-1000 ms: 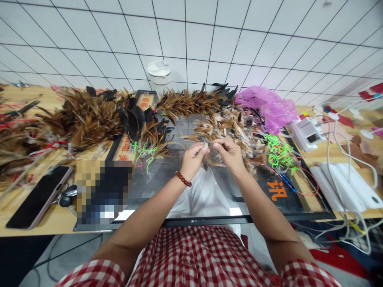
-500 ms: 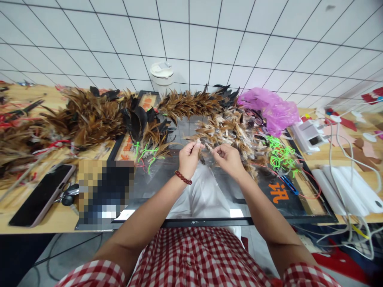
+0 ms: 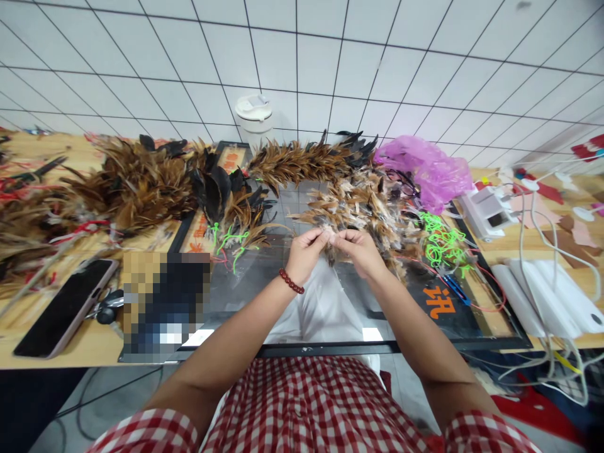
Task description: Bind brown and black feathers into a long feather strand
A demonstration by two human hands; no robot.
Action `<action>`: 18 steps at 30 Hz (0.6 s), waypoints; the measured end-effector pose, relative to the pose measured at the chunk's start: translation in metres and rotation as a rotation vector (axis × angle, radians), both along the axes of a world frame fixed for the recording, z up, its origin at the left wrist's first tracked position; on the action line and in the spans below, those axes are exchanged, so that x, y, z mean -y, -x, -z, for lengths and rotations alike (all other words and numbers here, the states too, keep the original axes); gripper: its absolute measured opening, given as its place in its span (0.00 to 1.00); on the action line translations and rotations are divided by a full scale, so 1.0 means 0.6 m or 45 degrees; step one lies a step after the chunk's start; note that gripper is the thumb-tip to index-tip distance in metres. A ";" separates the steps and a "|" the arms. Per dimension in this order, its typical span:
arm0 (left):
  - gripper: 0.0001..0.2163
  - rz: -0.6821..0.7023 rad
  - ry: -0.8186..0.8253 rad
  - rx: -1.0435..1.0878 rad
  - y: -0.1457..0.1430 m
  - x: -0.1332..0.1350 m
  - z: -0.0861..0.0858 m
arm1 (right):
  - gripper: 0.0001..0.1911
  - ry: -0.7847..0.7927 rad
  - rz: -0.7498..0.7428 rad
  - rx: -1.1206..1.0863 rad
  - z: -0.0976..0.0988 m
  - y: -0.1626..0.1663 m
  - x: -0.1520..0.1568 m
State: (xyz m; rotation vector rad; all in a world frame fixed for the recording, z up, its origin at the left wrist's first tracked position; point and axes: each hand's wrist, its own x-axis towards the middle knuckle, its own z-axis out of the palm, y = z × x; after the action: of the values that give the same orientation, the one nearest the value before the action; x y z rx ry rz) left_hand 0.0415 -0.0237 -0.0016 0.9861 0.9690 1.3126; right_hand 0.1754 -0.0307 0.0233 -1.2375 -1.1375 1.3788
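Observation:
My left hand [image 3: 304, 255], with a beaded bracelet on its wrist, is closed in a pinch. My right hand [image 3: 362, 251] pinches too, and the fingertips of both meet over the glossy black panel [image 3: 264, 302]. Between them is a small brown feather [image 3: 331, 257], its tip hanging below the fingers and its base hidden. Just beyond lies a loose pile of brown and pale feathers [image 3: 358, 204]. Tied feather bunches [image 3: 236, 211] with bright green cord ends [image 3: 233, 240] rest to the left of my hands.
A long feather garland [image 3: 302, 163] lies at the back, near a white lidded cup [image 3: 255, 116]. On the right are a pink plastic bag [image 3: 427, 170], tangled green cords [image 3: 443, 242], a blue tool [image 3: 457, 289], white chargers and cables. A phone [image 3: 66, 308] and more feathers [image 3: 141, 182] lie left.
My hands were apart, each in a pinch; they have come together so that the fingertips touch. The things on the table look unmoved.

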 end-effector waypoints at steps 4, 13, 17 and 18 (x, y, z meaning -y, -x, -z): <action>0.10 0.041 0.021 0.066 0.001 0.000 -0.002 | 0.22 0.006 -0.051 0.035 -0.003 -0.005 -0.001; 0.17 0.425 0.028 -0.025 0.006 0.008 -0.022 | 0.21 -0.189 -0.214 -0.124 -0.012 -0.022 0.000; 0.19 0.535 0.045 0.005 0.004 0.012 -0.027 | 0.15 -0.207 -0.231 -0.136 -0.009 -0.022 0.001; 0.19 0.542 0.057 0.027 0.003 0.013 -0.027 | 0.16 -0.213 -0.192 -0.149 -0.007 -0.021 0.001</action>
State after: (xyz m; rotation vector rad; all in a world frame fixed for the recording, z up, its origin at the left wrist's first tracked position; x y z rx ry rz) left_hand 0.0400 -0.0314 0.0147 1.0721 0.7182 0.9393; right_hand 0.1881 -0.0313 0.0276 -0.9566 -1.2567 1.4163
